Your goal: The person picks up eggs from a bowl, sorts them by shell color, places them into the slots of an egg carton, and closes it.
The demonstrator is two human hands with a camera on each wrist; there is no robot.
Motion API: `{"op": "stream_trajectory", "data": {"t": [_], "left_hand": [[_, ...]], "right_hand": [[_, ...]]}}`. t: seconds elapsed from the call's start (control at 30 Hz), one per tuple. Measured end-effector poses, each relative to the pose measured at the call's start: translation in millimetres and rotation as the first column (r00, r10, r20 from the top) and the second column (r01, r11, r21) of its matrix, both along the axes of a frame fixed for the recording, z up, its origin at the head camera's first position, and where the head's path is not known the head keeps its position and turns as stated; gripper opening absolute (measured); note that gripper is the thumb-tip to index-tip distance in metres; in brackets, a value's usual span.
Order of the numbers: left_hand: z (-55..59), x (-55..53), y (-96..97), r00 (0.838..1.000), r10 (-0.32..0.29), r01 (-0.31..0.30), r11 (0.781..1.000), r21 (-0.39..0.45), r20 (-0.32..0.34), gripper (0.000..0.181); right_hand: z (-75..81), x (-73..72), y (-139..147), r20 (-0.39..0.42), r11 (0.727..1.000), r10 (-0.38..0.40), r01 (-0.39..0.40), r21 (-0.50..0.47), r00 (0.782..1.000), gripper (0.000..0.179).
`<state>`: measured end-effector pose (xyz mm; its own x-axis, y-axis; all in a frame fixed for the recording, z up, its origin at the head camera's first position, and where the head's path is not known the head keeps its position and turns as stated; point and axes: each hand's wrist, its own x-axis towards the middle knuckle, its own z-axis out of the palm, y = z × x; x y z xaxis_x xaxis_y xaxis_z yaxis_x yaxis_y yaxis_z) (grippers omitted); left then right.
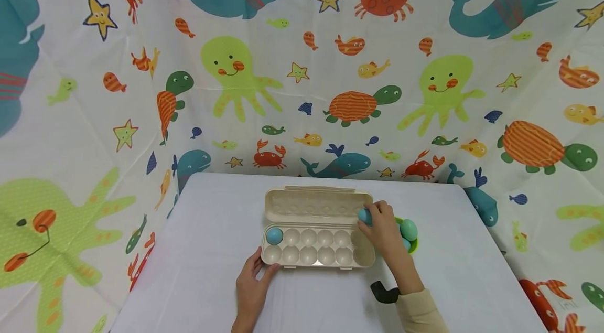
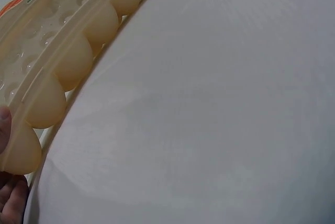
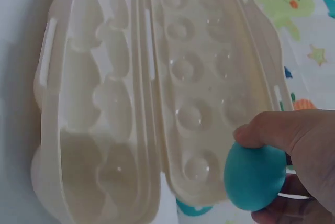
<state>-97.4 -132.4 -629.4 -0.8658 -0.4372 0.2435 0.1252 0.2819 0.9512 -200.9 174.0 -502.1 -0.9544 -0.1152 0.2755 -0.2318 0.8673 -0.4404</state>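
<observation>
- Blue egg [image 1: 364, 216] is pinched between the thumb and curled fingers of the right hand [image 1: 384, 228], held up near the right end of the lid [image 1: 317, 207].
- Cream plastic egg carton [image 1: 309, 256] lies open on the white tabletop [image 1: 203, 254], lid folded back on the far side, two rows of cells nearer the person.
- Left hand [image 1: 252, 286] grips the carton's near left corner, thumb at the rim; most of it falls outside the left wrist view, so how firmly it holds cannot be told.
- Second blue egg [image 1: 274, 236] sits in the far row's leftmost cell.
- Green bowl [image 1: 414, 245], partly hidden behind the right hand, holds a green egg [image 1: 408, 229] among others.
- Sea-animal fabric [image 1: 283, 52] hangs behind.
</observation>
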Motion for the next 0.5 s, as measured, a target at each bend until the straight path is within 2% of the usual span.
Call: {"op": "stream_trajectory", "data": {"t": [0.3,0.5], "left_hand": [[-1.2,-0.9,0.0,1.0,-0.003,0.003,1.0,0.024,-0.018,0.064],[-1.2,0.7,-0.4,1.0,-0.014,0.014,0.999,0.036,-0.025,0.064]], "right_hand": [[0.7,6.2,-32.9,-0.047,0.992,0.075,-0.079,-0.102,0.996,0.044],[-2.8,11.7,-58.0,-0.068,0.982,0.144,-0.151,-0.113,0.987,0.044]]}}
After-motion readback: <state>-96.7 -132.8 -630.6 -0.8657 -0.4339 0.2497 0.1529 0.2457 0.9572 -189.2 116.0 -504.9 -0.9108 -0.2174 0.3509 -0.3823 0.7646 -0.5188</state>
